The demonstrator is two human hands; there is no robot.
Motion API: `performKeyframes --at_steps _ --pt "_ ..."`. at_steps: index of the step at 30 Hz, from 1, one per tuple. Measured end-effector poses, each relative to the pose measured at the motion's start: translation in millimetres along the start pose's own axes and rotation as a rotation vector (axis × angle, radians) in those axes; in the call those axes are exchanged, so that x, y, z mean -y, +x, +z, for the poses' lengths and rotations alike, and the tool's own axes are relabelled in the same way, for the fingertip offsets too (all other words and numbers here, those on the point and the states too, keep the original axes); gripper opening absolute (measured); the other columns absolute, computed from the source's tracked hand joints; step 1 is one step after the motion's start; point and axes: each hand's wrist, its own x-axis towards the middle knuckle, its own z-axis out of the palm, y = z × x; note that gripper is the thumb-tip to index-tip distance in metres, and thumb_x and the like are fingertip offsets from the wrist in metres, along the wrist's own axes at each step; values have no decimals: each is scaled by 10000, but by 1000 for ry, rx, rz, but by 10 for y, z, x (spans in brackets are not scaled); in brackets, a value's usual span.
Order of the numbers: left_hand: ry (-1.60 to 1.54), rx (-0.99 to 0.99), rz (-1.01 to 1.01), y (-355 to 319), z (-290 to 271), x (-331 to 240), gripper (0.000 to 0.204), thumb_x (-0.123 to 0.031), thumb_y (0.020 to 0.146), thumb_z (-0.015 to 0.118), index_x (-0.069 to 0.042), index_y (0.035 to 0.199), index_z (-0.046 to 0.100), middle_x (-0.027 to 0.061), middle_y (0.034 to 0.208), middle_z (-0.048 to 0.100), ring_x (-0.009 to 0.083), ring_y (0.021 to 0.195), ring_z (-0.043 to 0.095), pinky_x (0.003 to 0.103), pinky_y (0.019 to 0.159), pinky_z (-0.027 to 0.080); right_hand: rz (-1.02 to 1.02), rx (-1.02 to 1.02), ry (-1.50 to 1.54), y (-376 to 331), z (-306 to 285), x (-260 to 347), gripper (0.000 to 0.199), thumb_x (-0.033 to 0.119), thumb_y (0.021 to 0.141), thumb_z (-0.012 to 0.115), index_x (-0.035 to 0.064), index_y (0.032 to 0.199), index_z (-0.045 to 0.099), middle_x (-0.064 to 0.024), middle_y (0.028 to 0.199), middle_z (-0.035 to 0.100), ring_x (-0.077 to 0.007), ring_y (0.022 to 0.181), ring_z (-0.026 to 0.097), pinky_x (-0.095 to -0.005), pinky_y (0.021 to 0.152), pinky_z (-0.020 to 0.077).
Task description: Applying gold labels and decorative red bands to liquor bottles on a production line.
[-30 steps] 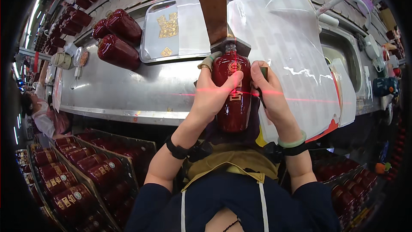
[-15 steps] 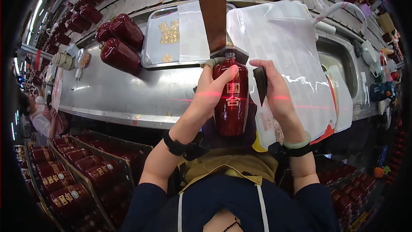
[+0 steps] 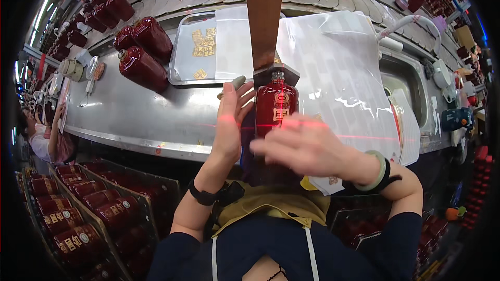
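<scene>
- Your left hand (image 3: 232, 119) stands upright against the left side of the red bottle (image 3: 275, 105), palm pressed to the glass, fingers stretched up and slightly spread; it steadies the bottle rather than wrapping round it.
- Your left forearm rises from the lower edge toward the bottle, with a black wristband (image 3: 204, 196) at the wrist.
- Your right hand (image 3: 304, 145) crosses in front of the bottle's lower part, fingers pointing left and loosely extended. It is blurred, so you cannot tell whether it touches the bottle or grips anything.
- Your right forearm comes in from the right of the bottle, bent at the elbow, with a pale green bangle (image 3: 379, 169) and a dark strap at the wrist.
- The bottle stands upright at the near edge of the steel bench (image 3: 135, 119), its neck under a grey clamp at the foot of a brown post (image 3: 264, 15).
- A thin red light line runs across both hands and the bottle's front.
- Left of the bottle, a metal tray (image 3: 187, 57) holds small gold labels (image 3: 204, 44).
- Further left of the bottle, 2 red bottles (image 3: 143, 54) lie on their sides on the bench.
- Right of the bottle lies a clear plastic sheet (image 3: 338, 73), and beyond it a sink (image 3: 411, 80).
- Below and left of the bottle, crates of red bottles (image 3: 78, 213) stand under the bench.
</scene>
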Motion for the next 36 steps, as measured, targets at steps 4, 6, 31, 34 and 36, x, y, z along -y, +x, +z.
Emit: performKeyframes --at_steps 4,6,31,34,36 --pt "-47 -4 -14 -26 -47 58 844 -661 1129 255 38 1586 373 222 1563 502 305 1434 499 450 1227 358 271 -202 -189 125 -24 -361 245 172 820 765 129 1058 727 -2 924 685 -230 823 631 -387 751 536" --pt "-58 -27 -18 -47 -81 70 826 -655 1133 246 26 1575 397 215 1557 511 302 1429 503 454 1221 365 28 -197 -293 93 -58 -362 225 172 823 767 150 1045 738 11 936 689 -211 817 618 -374 735 533" --pt "318 13 393 -548 -88 436 615 -373 1164 395 120 1530 442 267 1521 528 358 1429 521 440 1186 403 828 -409 -41 -592 323 -125 298 53 1003 688 -10 1291 648 -153 1029 698 -265 858 696 -359 752 555" --pt "621 38 670 -620 -86 478 665 -397 1100 530 120 1511 460 310 1526 499 440 1385 518 485 1176 386 1050 -666 345 -547 328 -28 245 43 1032 649 -3 1272 649 -99 997 693 -178 809 645 -342 720 528" --pt "713 53 732 -635 -76 454 698 -407 1060 598 109 1513 469 333 1547 468 478 1364 512 508 1175 375 934 -706 596 -568 382 108 237 49 1040 639 -2 1271 635 -70 942 672 -106 820 606 -284 744 502"
